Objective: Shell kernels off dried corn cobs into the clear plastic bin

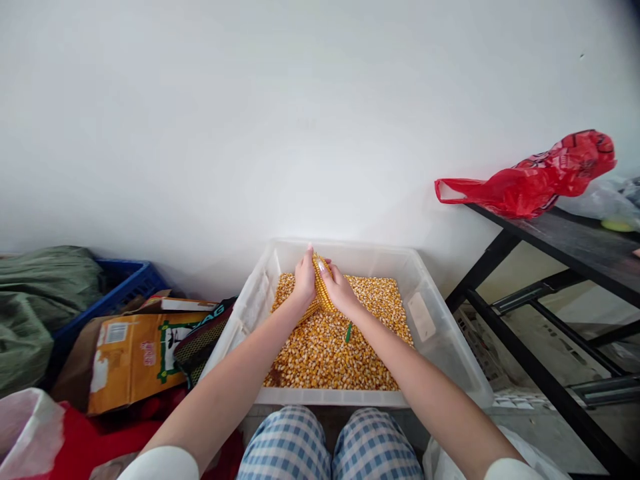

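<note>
Above the far half of a translucent plastic bin [450, 360], my left hand [305, 275] and my right hand [340, 290] are closed around a yellow corn cob [324, 293] from either side. The cob stands tilted, with its kernels on along the visible face. Under my left hand, part of a second corn cob [309, 311] shows, lying on the loose corn kernels [330, 360] in the bin. A small green stick-like object [349, 332] rests on the kernels near my right forearm. My palms and some fingertips are hidden.
A white wall [300, 120] rises behind the bin. To the right stands a black-framed table [590, 247] bearing a red plastic bag [545, 177]. On the left are an orange cardboard box [130, 360], a blue crate [135, 283] and a green sack [55, 287].
</note>
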Demonstrator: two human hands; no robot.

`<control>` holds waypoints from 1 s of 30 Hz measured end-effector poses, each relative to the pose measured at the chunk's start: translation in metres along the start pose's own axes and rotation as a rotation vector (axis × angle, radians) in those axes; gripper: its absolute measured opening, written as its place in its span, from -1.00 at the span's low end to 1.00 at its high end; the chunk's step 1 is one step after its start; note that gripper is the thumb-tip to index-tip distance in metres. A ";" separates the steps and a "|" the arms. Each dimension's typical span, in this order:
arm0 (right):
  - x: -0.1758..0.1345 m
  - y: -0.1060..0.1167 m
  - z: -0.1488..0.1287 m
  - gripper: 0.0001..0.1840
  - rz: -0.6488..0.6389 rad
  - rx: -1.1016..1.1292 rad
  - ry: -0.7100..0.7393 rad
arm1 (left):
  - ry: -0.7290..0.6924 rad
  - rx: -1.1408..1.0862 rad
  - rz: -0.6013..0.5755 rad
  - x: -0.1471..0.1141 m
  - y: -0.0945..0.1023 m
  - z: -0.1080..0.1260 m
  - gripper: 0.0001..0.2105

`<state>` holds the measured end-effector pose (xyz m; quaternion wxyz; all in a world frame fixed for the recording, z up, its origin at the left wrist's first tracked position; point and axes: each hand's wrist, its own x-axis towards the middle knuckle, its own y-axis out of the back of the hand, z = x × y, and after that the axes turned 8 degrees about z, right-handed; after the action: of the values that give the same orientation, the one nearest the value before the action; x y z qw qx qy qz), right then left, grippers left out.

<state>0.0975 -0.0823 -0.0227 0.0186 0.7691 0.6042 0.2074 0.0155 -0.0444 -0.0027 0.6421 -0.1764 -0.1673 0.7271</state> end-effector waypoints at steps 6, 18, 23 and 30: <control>-0.002 0.002 -0.003 -0.41 0.006 -0.004 -0.014 | -0.123 0.048 -0.073 0.003 0.005 -0.008 -0.68; 0.003 0.002 -0.002 -0.29 -0.047 0.159 -0.082 | -0.148 0.081 0.062 0.006 0.004 -0.003 -0.70; 0.002 0.001 -0.004 -0.38 -0.099 0.139 -0.033 | -0.007 -0.049 0.066 0.005 0.002 0.008 -0.68; -0.005 0.003 -0.006 -0.38 -0.008 -0.082 -0.018 | -0.080 -0.023 0.104 0.007 0.005 -0.001 -0.69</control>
<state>0.0975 -0.0888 -0.0177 0.0564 0.7672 0.5981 0.2248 0.0109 -0.0383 -0.0062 0.5940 -0.1632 -0.1917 0.7640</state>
